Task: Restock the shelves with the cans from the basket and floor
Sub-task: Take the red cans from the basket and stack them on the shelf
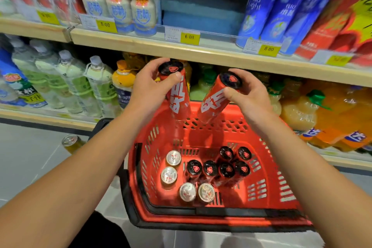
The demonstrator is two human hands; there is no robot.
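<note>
Seen from above, looking down past two bare forearms at a shop aisle. Left hand (150,86) wrapped round the top of a tall red can (177,94), thumb across its black lid; right hand (248,94) wrapped the same way round a second red can (214,100). Both grips closed on the upper ends, cans hanging tilted with bottoms angled toward each other, just above the far rim of a red basket (267,191) on the floor. Held by the tops probably because that is the only part reachable when lifting from a packed upright cluster. Left inside the basket: six more black-lidded red cans (226,169) standing together, and four silver-topped cans (188,191) in a loose arc beside them. One stray can (70,141) lying on the floor to the left of the basket, near the bottom shelf. Straight ahead on the upper shelf (141,39), an open gap (201,12) between white bottles (118,0) and blue cartons (281,12), above a 6.00 price tag (189,37); likely the destination. Below, green and orange drink bottles. Restocking appears far from finished.
</note>
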